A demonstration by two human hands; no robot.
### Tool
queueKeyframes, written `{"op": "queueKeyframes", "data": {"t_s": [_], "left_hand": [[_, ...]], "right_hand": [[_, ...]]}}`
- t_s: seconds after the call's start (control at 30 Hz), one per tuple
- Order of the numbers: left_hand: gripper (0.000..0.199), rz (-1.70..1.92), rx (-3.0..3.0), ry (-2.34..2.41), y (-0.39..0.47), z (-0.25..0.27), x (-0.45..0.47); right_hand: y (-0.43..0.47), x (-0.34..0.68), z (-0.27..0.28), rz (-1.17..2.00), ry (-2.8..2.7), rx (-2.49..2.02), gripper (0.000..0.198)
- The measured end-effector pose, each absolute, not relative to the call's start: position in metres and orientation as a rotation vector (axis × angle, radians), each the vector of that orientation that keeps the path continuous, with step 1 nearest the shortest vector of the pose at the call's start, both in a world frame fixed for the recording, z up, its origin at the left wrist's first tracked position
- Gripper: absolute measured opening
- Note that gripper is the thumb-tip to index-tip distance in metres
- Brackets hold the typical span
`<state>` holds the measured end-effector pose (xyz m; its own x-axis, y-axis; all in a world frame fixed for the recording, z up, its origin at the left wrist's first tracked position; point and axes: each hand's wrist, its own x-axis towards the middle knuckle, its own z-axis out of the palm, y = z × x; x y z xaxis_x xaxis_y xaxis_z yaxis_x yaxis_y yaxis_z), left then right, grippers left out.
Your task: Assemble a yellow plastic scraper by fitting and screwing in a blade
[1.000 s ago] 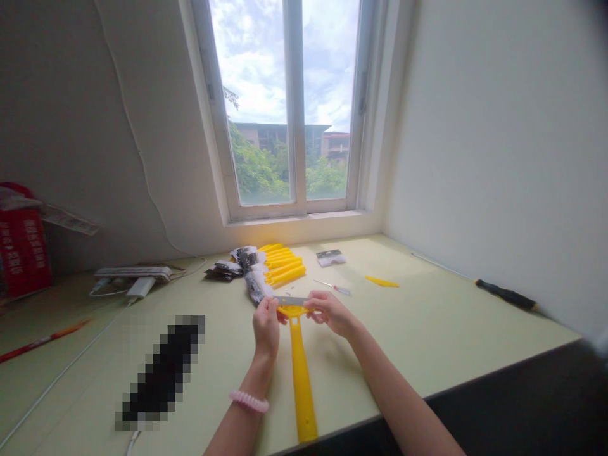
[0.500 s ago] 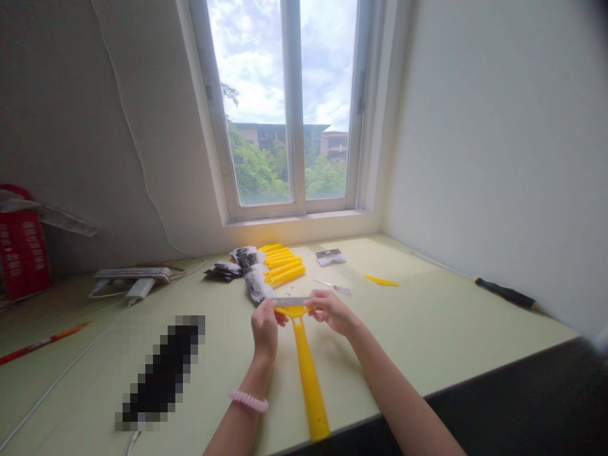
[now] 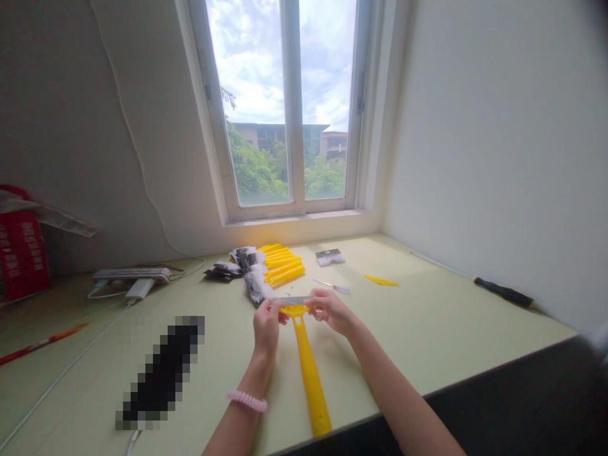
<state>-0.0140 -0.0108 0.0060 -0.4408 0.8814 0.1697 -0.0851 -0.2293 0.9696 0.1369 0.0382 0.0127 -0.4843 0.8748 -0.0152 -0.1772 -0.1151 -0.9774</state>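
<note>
A yellow scraper (image 3: 311, 377) lies with its long handle toward me and its wide head away from me. Across the head runs a flat grey metal blade (image 3: 293, 301). My left hand (image 3: 266, 324), with a pink coil band at the wrist, is closed on the left end of the blade and head, thumb on top. At the right end, my right hand (image 3: 331, 310) pinches the blade and head between thumb and fingers. The fingers partly hide both ends. Beyond the blade are a few tiny metal bits (image 3: 291, 291), too small to name.
Several packaged yellow-handled scrapers (image 3: 280, 263) lie behind my hands, beside black packets (image 3: 223, 271). Farther right are a small screwdriver (image 3: 338, 288), a yellow strip (image 3: 381, 280), a flat packet (image 3: 329, 257) and a long black-handled tool (image 3: 503, 292). A power strip (image 3: 133, 274) sits left.
My left thumb has shifted slightly right along the blade. The handle's near end has moved a little up and right. My right hand keeps its hold.
</note>
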Motion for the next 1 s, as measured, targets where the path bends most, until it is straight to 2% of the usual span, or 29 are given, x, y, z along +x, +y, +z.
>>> {"op": "queueKeyframes", "data": {"t_s": [0.27, 0.53, 0.77, 0.87, 1.0], "left_hand": [[0.02, 1.777, 1.097, 1.374, -0.01, 0.005, -0.015], [0.021, 1.772, 1.079, 1.371, -0.01, 0.003, -0.014], [0.034, 1.499, 0.793, 0.961, -0.011, 0.002, -0.007], [0.038, 1.379, 0.717, 0.93, -0.012, 0.001, -0.005], [0.038, 1.406, 0.792, 0.953, -0.015, 0.0, -0.001]], "right_hand": [[0.034, 0.135, 0.016, 1.739, -1.391, -0.873, 0.017], [0.035, 0.129, 0.015, 1.615, -1.35, -0.971, 0.013], [0.038, 0.128, 0.012, 1.542, -1.302, -0.928, 0.014], [0.039, 0.127, 0.01, 1.511, -1.305, -0.896, 0.016], [0.04, 0.124, 0.007, 1.486, -1.313, -0.894, 0.016]]}}
